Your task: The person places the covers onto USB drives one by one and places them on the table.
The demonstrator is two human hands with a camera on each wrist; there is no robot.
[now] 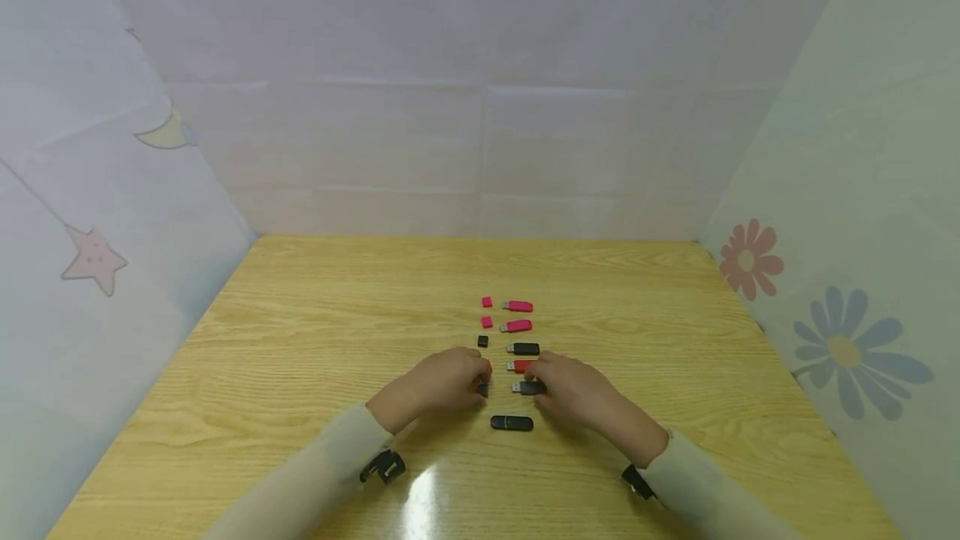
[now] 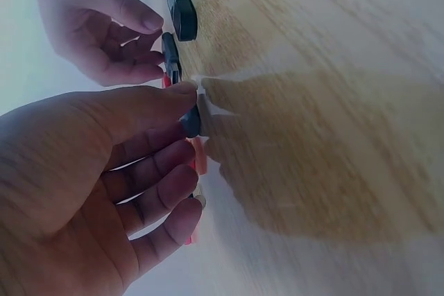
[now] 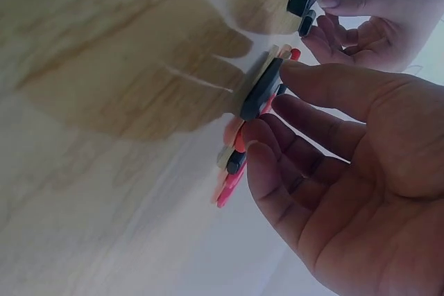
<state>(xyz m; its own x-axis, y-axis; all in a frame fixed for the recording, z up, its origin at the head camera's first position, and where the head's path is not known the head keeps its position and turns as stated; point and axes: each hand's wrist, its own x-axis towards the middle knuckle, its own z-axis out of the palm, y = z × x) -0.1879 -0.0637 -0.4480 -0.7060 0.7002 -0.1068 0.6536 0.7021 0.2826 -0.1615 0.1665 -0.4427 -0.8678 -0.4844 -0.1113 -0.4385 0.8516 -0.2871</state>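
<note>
My left hand (image 1: 446,379) pinches a small dark cap (image 2: 191,124) between thumb and index finger, low over the table. Facing it, my right hand (image 1: 577,394) holds the far end of a dark grey USB stick (image 1: 528,387), whose metal plug points left toward the cap. A gap separates the two. Just beyond lies a red USB stick (image 1: 521,366), partly behind the right fingers, with its red cap (image 1: 490,365) mostly hidden by the left hand. Nearer my body, a black capped USB stick (image 1: 512,422) lies between the hands.
Farther back on the wooden table (image 1: 337,298) lie a black USB stick (image 1: 525,348) with its cap (image 1: 483,341), and two pink sticks (image 1: 519,306) with pink caps (image 1: 487,322) to their left. Patterned cloth walls (image 1: 480,140) enclose the back and sides.
</note>
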